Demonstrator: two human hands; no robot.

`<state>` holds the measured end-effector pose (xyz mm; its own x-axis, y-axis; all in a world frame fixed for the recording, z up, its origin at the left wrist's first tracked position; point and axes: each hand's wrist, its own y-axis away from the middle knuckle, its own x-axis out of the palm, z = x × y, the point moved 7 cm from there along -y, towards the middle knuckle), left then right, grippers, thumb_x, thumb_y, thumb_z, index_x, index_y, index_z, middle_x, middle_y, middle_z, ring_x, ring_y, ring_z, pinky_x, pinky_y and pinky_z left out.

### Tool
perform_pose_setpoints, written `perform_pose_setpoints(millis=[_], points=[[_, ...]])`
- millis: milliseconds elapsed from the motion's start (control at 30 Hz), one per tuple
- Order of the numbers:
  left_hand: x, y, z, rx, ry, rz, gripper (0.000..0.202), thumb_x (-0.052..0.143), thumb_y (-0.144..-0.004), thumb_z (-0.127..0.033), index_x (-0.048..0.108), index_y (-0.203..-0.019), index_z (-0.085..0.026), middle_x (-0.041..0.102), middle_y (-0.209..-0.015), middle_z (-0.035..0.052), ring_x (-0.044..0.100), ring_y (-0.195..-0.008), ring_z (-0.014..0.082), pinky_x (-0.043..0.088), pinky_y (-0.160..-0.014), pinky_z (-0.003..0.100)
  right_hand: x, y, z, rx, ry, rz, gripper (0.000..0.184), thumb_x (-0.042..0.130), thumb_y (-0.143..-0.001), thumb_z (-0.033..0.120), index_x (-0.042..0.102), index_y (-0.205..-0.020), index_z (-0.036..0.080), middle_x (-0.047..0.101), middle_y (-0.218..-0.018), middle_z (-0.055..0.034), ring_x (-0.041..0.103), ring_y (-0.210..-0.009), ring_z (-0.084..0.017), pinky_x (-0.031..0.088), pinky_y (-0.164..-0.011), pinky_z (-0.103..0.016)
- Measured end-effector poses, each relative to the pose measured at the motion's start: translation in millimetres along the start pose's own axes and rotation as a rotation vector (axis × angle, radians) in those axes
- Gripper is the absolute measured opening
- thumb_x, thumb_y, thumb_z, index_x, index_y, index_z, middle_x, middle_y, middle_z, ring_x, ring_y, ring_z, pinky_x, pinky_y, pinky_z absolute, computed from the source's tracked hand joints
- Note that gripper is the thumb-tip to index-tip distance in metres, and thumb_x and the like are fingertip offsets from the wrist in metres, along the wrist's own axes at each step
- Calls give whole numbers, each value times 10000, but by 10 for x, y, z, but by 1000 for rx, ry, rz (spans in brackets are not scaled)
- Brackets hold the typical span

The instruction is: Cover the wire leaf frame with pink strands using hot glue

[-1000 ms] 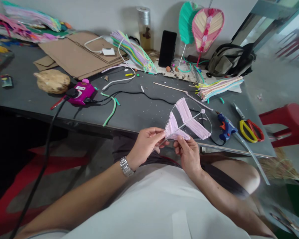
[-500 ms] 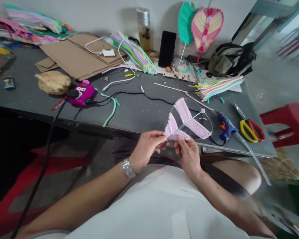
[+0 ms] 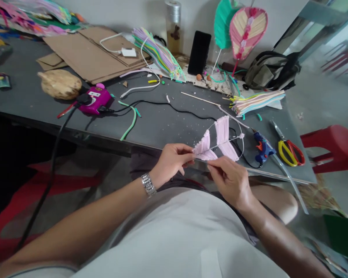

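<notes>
A leaf-shaped fan (image 3: 222, 131) has a thin wire rim, a centre stem and pale pink fuzzy-stick sections, with open gaps between them. My left hand (image 3: 174, 160) is closed on its narrow lower end, thumb against fingers. At the fan's near edge, my right hand (image 3: 230, 177) pinches with thumb and forefinger; the exact bit between the fingertips is hard to see. The fan's far end, with a small pink knob, points right over the table. A blue glue gun (image 3: 263, 148) lies to the right, beside scissors (image 3: 290, 150) with yellow and red handles.
Bundles of coloured fuzzy sticks (image 3: 159, 54) and cardboard sheets (image 3: 89, 54) lie toward the back. A purple power socket (image 3: 95, 99) with a black cable stands left. A phone (image 3: 199, 53) leans near two finished leaf fans (image 3: 248, 33). A red stool (image 3: 333, 146) is right.
My right hand has shifted right and turned, its thumb leaving the pink section for a pinch at the near edge. The fan has tilted slightly; my left hand keeps its hold.
</notes>
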<state>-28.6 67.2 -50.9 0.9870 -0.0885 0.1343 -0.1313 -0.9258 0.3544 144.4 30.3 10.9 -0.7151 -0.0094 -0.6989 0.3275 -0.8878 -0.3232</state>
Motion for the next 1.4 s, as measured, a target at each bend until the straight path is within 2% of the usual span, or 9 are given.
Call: perform_pose_setpoints(millis=[100,167,267,367,467,633,767,1133,1400], points=[[50,3,-19,32,-11,44,143,795,-723,-278,734,-735,-149,695,-600,40,659,-537,157,454,-497,236,-61,-323,300,-319,302,67,223,535,-1009,188,753,-1036,226,745,-1114,-106,668,-1048,-255,503,-906,-415],[66,1,-16,30,-27,56,141,801,-716,-275,733,-723,-151,683,-598,28,643,-507,148,458,-496,242,-31,-514,394,-449,395,158,251,512,-1012,166,746,-1049,248,706,-1257,-89,558,-1296,-305,369,-1125,-545],[58,-12,-13,3,-34,51,130,805,-711,-254,733,-738,-150,679,-598,19,627,-479,142,470,-493,248,34,-702,407,-500,464,296,319,456,-1007,115,741,-940,243,720,-1041,-58,556,-1241,-288,142,-1238,-634],[41,-24,-19,-29,1,36,97,790,-710,-186,711,-757,-154,689,-608,15,655,-508,154,492,-515,250,93,-772,359,-490,554,385,355,418,-994,94,714,-830,202,658,-825,-47,580,-948,-230,146,-1243,-608],[38,-36,3,-73,17,26,82,754,-711,-133,683,-744,-158,702,-628,21,676,-534,161,495,-524,247,129,-788,302,-469,595,423,353,406,-990,99,692,-805,189,629,-787,-36,525,-810,-197,199,-1221,-564],[57,-58,70,-137,5,28,44,724,-719,-123,688,-716,-148,702,-601,31,633,-483,133,465,-520,235,158,-797,254,-461,578,434,319,422,-980,113,686,-818,191,614,-768,-22,494,-771,-187,218,-1182,-509],[69,-62,36,-105,61,39,54,748,-688,-156,695,-699,-154,693,-602,25,663,-536,144,446,-510,224,167,-820,257,-466,583,439,315,427,-955,107,675,-782,193,589,-721,-13,474,-733,-181,232,-1150,-481],[96,-37,-20,-78,14,107,116,760,-658,-165,694,-752,-166,690,-630,11,694,-605,162,470,-516,223,175,-888,140,-368,503,508,213,515,-858,102,709,-822,182,660,-749,-31,565,-773,-194,263,-1077,-450],[84,-13,24,-138,-26,126,101,758,-675,-171,687,-746,-165,695,-625,26,708,-591,174,450,-504,227,214,-897,119,-331,487,542,193,541,-854,105,715,-823,183,689,-762,-36,593,-779,-196,266,-1060,-452]])
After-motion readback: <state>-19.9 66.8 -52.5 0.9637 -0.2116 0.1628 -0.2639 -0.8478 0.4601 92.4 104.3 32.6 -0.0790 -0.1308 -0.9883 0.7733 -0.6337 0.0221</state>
